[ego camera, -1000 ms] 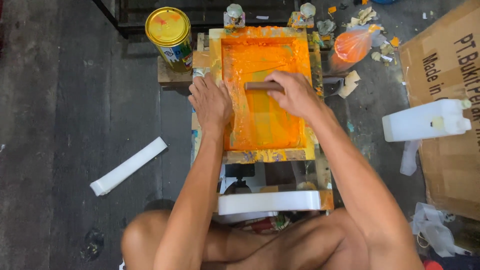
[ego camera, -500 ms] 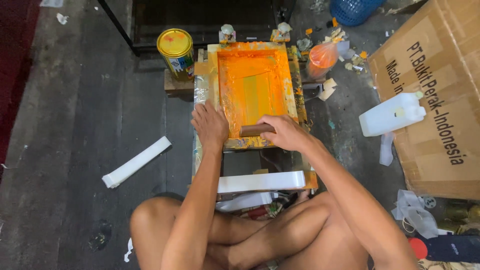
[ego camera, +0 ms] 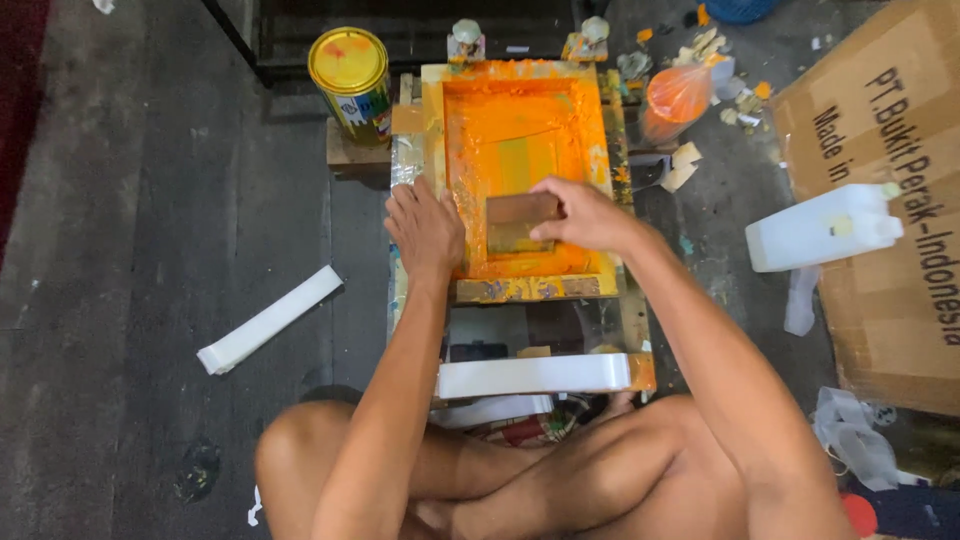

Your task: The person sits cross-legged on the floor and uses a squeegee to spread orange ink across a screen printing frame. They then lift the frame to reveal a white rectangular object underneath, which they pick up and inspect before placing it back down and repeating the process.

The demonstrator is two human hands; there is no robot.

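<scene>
Head view looks down on a wooden squeegee [ego camera: 520,222] resting its edge on the mesh of an orange-inked printing screen [ego camera: 522,140], near the frame's closer end. The right hand [ego camera: 585,215] grasps the squeegee from its right side, fingers wrapped over the top edge. Just left of it, the left hand [ego camera: 425,230] lies flat and released, palm down on the frame's left rail, fingers spread toward the far end. The screen sits on a paint-smeared printing stand [ego camera: 625,300], and below both hands, toward the person's crossed legs, a white curved plastic piece [ego camera: 535,375] lies across the stand's near edge. Beyond the left hand, at the far left corner of the stand, stands a yellow-lidded paint can [ego camera: 350,70] on a wooden block. Beyond the right hand, to the far right of the frame, sits an orange-stained plastic bag [ego camera: 678,95] among scraps of paper. Well to the right of the right hand, a white plastic jerrycan [ego camera: 820,228] lies on its side, touching a brown cardboard box [ego camera: 900,300]. Well to the left of the left hand, a white strip [ego camera: 270,320] lies on the dark floor [ego camera: 120,250].
</scene>
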